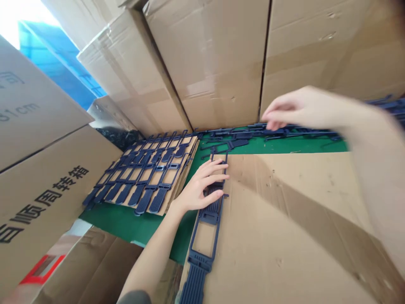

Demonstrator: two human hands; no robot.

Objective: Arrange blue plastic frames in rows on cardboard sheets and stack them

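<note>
Along the left edge of the near cardboard sheet (268, 253), two dark blue plastic pieces (193, 283) lie end to end, ribbed ends toward the wearer. The left hand (200, 185) rests over the upper piece, fingers extended and spread, clasping nothing; this flat contact presumably keeps the piece aligned with the edge. The right hand (286, 110) is raised by the loose pieces (239, 144), fingers curled; whether they grip anything cannot be determined. Loose pieces lie on the green surface (256, 147) at the foot of the tall cartons (209, 63), probably to stay within reach. Left of the sheet, a cardboard stack (191, 145) carries similar pieces in two rows; their uniform orientation likely saves space and prevents tangling.
</note>
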